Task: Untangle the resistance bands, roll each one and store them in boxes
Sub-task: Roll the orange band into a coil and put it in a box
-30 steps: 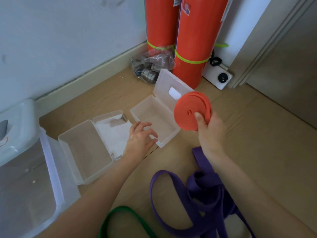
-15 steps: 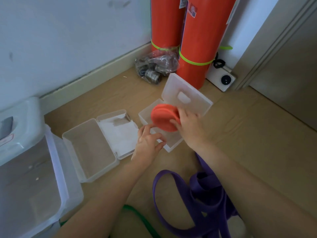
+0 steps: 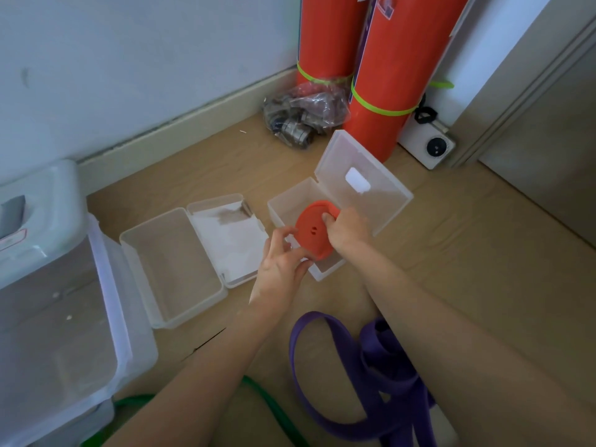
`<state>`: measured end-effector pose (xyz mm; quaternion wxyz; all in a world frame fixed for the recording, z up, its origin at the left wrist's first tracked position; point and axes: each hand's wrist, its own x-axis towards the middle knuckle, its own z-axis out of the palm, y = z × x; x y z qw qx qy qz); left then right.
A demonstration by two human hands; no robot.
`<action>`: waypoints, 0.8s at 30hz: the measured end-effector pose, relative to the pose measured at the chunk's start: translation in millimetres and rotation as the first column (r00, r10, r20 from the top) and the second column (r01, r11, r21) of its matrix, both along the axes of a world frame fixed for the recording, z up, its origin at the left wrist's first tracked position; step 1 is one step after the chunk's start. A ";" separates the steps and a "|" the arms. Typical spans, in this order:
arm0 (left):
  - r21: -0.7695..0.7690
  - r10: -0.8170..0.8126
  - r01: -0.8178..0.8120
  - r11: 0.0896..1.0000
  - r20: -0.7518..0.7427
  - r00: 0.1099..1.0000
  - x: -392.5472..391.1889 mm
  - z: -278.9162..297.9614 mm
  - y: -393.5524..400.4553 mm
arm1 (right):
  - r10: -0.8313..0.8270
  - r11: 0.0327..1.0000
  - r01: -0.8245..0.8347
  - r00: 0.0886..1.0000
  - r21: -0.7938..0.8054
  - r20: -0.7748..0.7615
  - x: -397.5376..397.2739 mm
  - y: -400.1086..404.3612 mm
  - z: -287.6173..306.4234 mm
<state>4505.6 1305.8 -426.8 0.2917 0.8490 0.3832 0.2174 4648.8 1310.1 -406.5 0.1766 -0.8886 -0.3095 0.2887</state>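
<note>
Change: since a second ago the rolled orange band has come down from mid-air, where the right hand alone held it up, into the mouth of the right-hand box; the left hand has left the box's near edge and now meets the roll.
Rolled orange band: a flat coiled disc, tilted, its face turned up toward the camera, its lower edge inside the right clear box near the front corner.
Right hand: grips the roll from its right side, thumb pressed on the face near the upper rim, the other fingers curled behind it and out of sight.
Left hand: fingers bent, fingertips touching the roll's lower left edge; whether they pinch it or only steady it cannot be told.
Right clear box: open on the wooden floor, hinged lid standing tilted back behind the roll.
Left clear box: open, just beside the other, lid laid flat, holding no band.
Purple band: loose loops on the floor between the forearms, well apart from both hands.
Green band: a strip showing under the left forearm.
Surroundings: large clear storage bin at left; two orange cylinders against the wall.
</note>
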 end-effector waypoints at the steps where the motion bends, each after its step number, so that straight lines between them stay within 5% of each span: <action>1: 0.002 0.013 -0.013 1.000 -0.007 1.000 0.4 -0.9 -1.5 | -0.009 1.000 0.012 0.995 0.028 -0.099 -0.8 1.1 1.3; 6: -0.007 -0.009 0.008 1.000 -0.049 0.999 -0.7 3.3 -0.5 | -0.065 0.988 0.130 0.844 0.087 -0.532 -7.2 -1.1 8.3; 10: -0.080 0.020 -0.017 0.997 0.031 0.999 0.3 9.0 27.6 | -0.123 0.988 0.151 0.873 0.021 -0.471 -4.4 1.8 5.8; 13: -0.152 -0.118 0.091 0.984 -0.183 0.976 15.6 14.8 64.2 | -0.188 0.981 0.191 0.849 -0.046 -0.493 -0.7 8.8 5.1; 15: -0.177 -0.269 0.216 0.960 -0.378 0.886 28.3 15.2 77.4 | -0.207 0.978 0.172 0.811 -0.115 -0.548 1.9 11.8 11.0; 20: -0.159 -0.338 0.299 0.941 -0.459 0.822 38.4 7.0 83.6 | -0.038 0.999 0.031 0.733 -0.022 -0.679 13.2 6.3 12.1; 22: -0.089 -0.318 0.318 0.944 -0.509 0.800 39.7 6.6 81.5 | 0.033 0.999 -0.022 0.843 0.027 -0.537 14.2 1.2 6.0; 24: -0.032 -0.293 0.330 0.943 -0.545 0.786 40.5 7.0 79.4 | 0.198 0.980 -0.200 0.974 -0.008 -0.111 12.9 -4.4 1.7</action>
